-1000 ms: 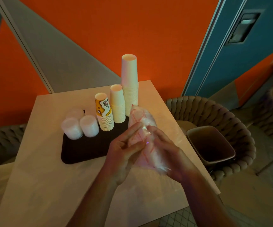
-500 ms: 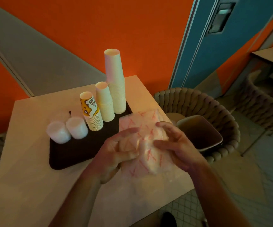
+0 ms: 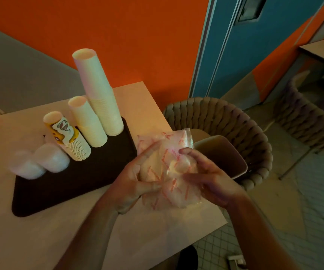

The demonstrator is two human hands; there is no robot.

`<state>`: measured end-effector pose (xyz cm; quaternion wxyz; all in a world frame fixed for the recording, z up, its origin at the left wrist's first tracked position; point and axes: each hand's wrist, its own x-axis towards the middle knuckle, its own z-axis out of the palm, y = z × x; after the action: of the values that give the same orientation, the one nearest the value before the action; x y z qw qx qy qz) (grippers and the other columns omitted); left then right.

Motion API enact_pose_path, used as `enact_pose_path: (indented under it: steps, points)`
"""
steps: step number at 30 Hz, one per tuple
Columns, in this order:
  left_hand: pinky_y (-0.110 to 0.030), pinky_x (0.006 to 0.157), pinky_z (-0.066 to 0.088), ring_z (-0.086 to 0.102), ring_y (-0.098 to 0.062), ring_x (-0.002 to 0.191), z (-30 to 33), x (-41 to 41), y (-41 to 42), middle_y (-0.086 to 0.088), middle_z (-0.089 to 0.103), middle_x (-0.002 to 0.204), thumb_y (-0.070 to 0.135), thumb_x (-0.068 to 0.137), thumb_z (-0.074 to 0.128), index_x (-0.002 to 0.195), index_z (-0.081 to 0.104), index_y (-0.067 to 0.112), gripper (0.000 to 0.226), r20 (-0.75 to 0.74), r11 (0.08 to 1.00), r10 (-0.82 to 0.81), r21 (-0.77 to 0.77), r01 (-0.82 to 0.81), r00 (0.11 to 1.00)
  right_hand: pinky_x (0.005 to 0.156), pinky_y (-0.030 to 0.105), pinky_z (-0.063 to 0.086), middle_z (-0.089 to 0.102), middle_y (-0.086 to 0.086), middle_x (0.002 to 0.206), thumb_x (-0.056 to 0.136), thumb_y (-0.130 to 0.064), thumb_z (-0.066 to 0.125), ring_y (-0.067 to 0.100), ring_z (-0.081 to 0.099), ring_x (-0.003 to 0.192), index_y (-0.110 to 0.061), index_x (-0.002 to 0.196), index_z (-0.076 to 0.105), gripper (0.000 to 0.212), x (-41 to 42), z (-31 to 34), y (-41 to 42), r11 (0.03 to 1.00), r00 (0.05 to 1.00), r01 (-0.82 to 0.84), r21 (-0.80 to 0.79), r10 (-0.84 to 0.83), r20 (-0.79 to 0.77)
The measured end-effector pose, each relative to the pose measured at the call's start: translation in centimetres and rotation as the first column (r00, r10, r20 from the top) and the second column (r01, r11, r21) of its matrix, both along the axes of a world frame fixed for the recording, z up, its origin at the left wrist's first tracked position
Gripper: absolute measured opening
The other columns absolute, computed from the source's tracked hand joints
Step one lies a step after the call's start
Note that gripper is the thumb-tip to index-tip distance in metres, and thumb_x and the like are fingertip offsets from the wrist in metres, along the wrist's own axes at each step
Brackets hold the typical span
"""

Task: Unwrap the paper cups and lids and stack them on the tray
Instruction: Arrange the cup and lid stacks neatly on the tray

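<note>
A clear plastic wrapper with red print (image 3: 169,168) is bunched between both hands above the table's right edge. My left hand (image 3: 132,182) grips it from the left, fingers curled into the film. My right hand (image 3: 209,176) holds its right side with thumb and fingers around it. On the dark tray (image 3: 75,184) stand three cup stacks: a tall white one (image 3: 100,96), a shorter white one (image 3: 88,123) and a printed yellow one (image 3: 67,137). Two stacks of white lids (image 3: 40,162) sit at the tray's left end.
The tray lies on a light wooden table (image 3: 40,240) against an orange wall. To the right stands a woven chair (image 3: 235,129) with a square beige bin (image 3: 223,154) on its seat. Tiled floor lies beyond the table edge.
The wrapper has been crumpled tighter between my hands and carried right, toward the bin. The camera has swung right, so the tray sits further left in view.
</note>
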<state>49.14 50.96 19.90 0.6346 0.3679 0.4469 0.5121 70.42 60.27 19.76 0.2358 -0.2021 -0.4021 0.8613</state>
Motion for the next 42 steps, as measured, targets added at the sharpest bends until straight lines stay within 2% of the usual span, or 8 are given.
enact_pose_path:
  steps: [7,16,18,20,23,28,32,42]
  points:
    - [-0.053,0.103,0.051,0.049,-0.022,0.136,-1.9,5.8,5.9,0.007,0.047,0.149,0.038,0.061,0.093,0.136,0.054,0.051,0.085,-0.16,0.991,0.109,-0.059,-0.12,0.981,0.087,0.04,0.058,0.064,0.003,0.136,0.093,0.016,0.047,0.029,0.065,0.119,-0.022,0.145,0.051,0.065,3.7,-0.9,5.3,0.986,0.98,-0.034,0.161,0.002,0.197]
    - [-0.045,0.097,0.056,0.05,-0.009,0.131,-4.0,10.6,11.2,0.024,0.044,0.143,0.035,0.062,0.092,0.142,0.042,0.054,0.096,-0.322,0.983,0.151,-0.048,-0.175,0.935,0.089,0.034,0.059,0.069,-0.029,0.113,0.096,0.008,0.057,0.01,0.069,0.109,-0.026,0.135,0.062,0.053,8.8,-2.1,10.7,0.937,0.897,0.042,0.347,-0.188,0.4]
    - [-0.04,0.089,0.06,0.056,-0.011,0.124,-4.5,11.0,12.3,0.024,0.043,0.143,0.033,0.073,0.089,0.141,0.04,0.056,0.087,-0.373,0.983,0.132,-0.072,-0.17,0.919,0.091,0.035,0.059,0.069,-0.016,0.122,0.094,0.009,0.06,0.012,0.068,0.112,-0.028,0.134,0.063,0.055,10.2,-3.0,12.5,0.917,0.863,0.092,0.387,-0.267,0.428]
    - [-0.022,0.086,0.055,0.056,-0.009,0.118,-5.8,10.8,12.7,0.025,0.039,0.138,0.029,0.083,0.083,0.141,0.04,0.052,0.076,-0.631,0.98,0.122,-0.043,-0.192,0.766,0.09,0.032,0.059,0.065,-0.003,0.131,0.093,0.008,0.061,0.012,0.067,0.113,-0.035,0.131,0.064,0.058,11.8,-5.1,14.7,0.884,0.782,0.177,0.434,-0.394,0.483]
    - [-0.018,0.1,0.041,0.046,-0.016,0.131,-9.1,10.6,11.6,0.008,0.036,0.148,0.025,0.088,0.075,0.141,0.048,0.038,0.061,-0.953,0.985,-0.031,-0.08,-0.154,0.301,0.098,0.045,0.056,0.056,0.0,0.139,0.092,0.0,0.06,0.018,0.059,0.123,-0.043,0.134,0.058,0.06,13.2,-8.8,17.1,0.823,0.627,0.179,0.539,-0.518,0.582]
    - [-0.036,0.118,0.031,0.024,-0.022,0.145,-12.5,12.2,8.9,0.001,0.019,0.162,0.041,0.093,0.065,0.15,0.038,0.032,0.063,-0.945,0.945,-0.327,-0.326,-0.033,-0.015,0.097,0.015,0.037,0.044,0.006,0.146,0.087,0.005,0.062,0.021,0.043,0.133,-0.021,0.148,0.046,0.068,12.8,-14.0,18.8,0.681,0.476,-0.234,0.694,-0.542,0.693]
    - [-0.04,0.117,0.028,0.025,-0.024,0.148,-13.4,12.7,8.0,-0.003,0.023,0.164,0.036,0.094,0.065,0.153,0.036,0.029,0.066,-0.949,0.949,-0.314,-0.314,-0.029,0.015,0.073,-0.002,0.036,0.049,0.013,0.14,0.089,0.008,0.06,0.019,0.051,0.115,-0.02,0.141,0.054,0.06,12.0,-16.9,18.7,0.646,0.499,-0.348,0.68,-0.487,0.717]
    - [-0.041,0.119,0.023,0.024,-0.022,0.15,-14.3,13.2,7.0,0.002,0.028,0.162,0.024,0.091,0.07,0.151,0.041,0.031,0.067,-0.965,0.965,-0.258,-0.26,-0.029,0.054,0.101,0.037,0.045,0.043,0.014,0.152,0.099,-0.009,0.053,0.034,0.051,0.132,-0.015,0.152,0.036,0.057,9.3,-21.7,19.8,0.754,0.271,-0.541,0.374,-0.265,0.925]
